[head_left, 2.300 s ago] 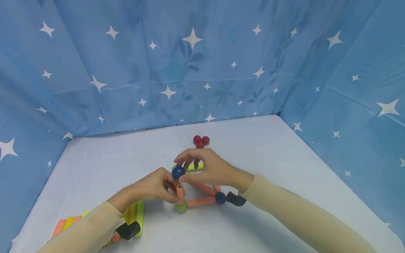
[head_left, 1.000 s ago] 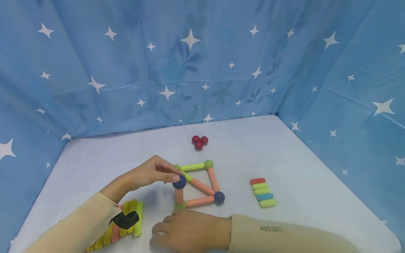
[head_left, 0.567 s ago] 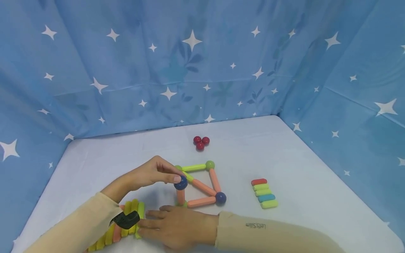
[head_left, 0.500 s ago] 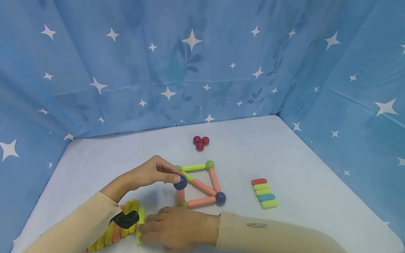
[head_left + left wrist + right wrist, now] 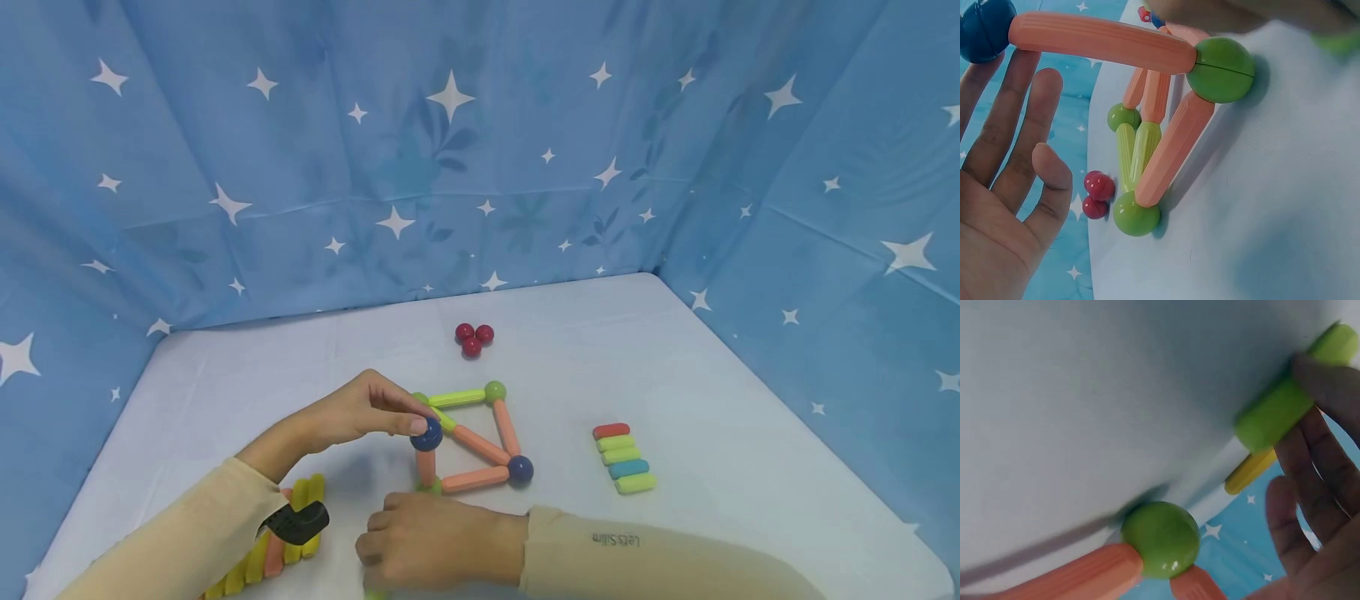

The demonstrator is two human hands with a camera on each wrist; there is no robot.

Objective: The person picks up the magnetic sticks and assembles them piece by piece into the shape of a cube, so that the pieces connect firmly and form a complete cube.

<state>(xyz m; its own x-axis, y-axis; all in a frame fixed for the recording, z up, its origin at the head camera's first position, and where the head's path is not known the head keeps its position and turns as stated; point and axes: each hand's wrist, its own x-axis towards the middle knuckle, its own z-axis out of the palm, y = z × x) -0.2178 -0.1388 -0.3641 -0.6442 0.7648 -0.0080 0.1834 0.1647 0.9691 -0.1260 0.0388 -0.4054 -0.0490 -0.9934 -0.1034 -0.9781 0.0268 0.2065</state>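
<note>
Since half a second ago the right hand (image 5: 435, 546) has drawn back from the row of sticks (image 5: 288, 533) at the lower left of the head view toward the lower middle, and it now curls around a lime-green stick (image 5: 1291, 400); the right wrist view shows its grip closed on that stick, whose tip peeks out below the knuckles in the head view. Unchanged, the left hand (image 5: 352, 417) pinches the dark blue ball (image 5: 427, 434) that tops an upright orange stick (image 5: 425, 467), its grip narrow on the ball. This ball belongs to the flat frame of orange and green sticks (image 5: 472, 437) in the middle of the bench (image 5: 675, 350). Three red balls (image 5: 472, 337) lie above it, and a small stack of coloured sticks (image 5: 624, 458) lies to its right. Mirrored lettering (image 5: 615, 540) on the right sleeve reads roughly "Let'sSlim".
</note>
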